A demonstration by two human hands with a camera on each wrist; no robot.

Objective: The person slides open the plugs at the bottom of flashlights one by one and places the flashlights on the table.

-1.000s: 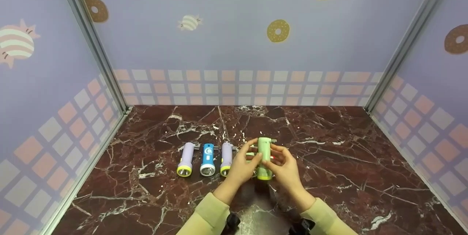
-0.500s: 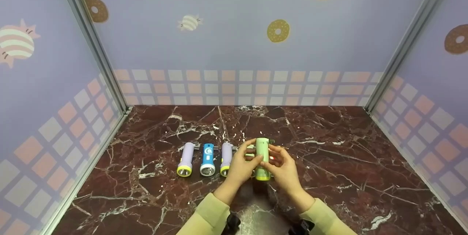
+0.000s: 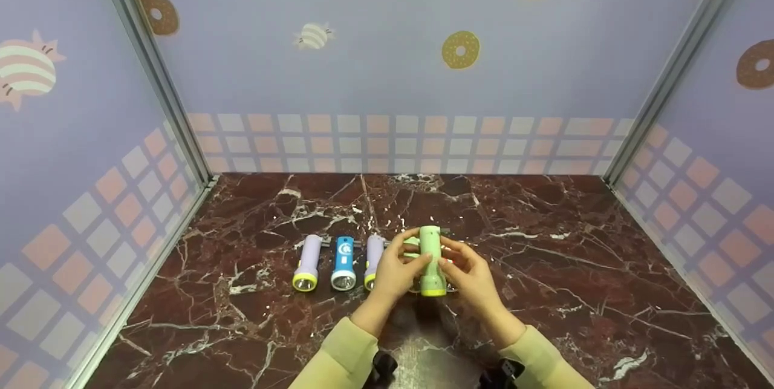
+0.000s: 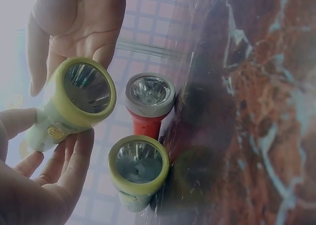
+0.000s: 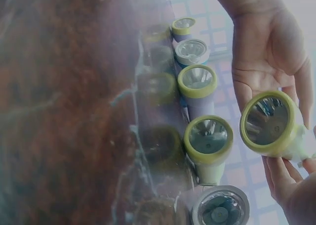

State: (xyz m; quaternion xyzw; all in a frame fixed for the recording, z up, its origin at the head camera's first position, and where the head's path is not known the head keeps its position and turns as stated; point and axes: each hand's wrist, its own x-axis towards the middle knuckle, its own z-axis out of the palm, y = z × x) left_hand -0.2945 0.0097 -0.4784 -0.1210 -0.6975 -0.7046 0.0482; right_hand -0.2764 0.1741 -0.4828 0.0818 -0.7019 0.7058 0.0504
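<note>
Green flashlight edged slightly left; left hand and right hand fingers clamped round it, above table.

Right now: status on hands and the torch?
Left hand and right hand both grip green torch, lifted off table. Row of torches lies beside it, nothing blocking.

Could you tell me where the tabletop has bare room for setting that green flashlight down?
Bare marble spreads right of the right hand, and behind the row toward the back wall. Left of the purple flashlight is free too. The row beside the left hand and green flashlight is crowded.
</note>
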